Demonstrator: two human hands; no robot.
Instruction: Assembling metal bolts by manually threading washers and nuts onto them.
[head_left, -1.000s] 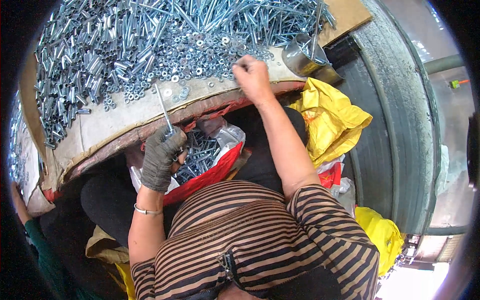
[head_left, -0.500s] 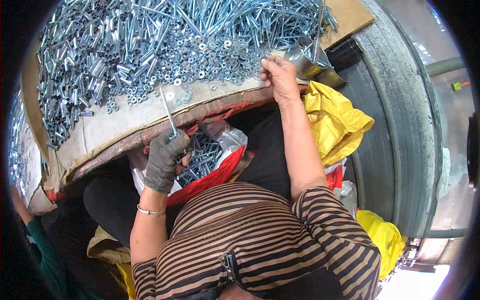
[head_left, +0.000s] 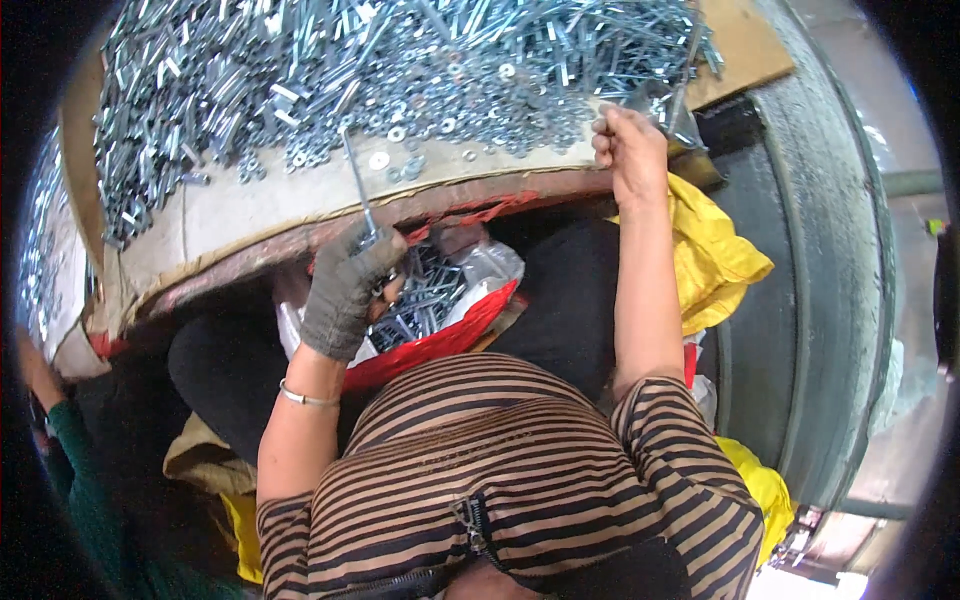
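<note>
I see the worktop (head_left: 290, 200), pale and worn, curving across the upper left, with a brown board (head_left: 750, 50) at upper right. A grey structure (head_left: 840, 230) bends down the right side, and white light (head_left: 790, 585) glares at lower right.

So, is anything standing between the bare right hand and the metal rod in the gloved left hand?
Nothing visible blocks the space between the right hand and the metal rod in the left hand; only loose washers lie on the pale covering there.
</note>
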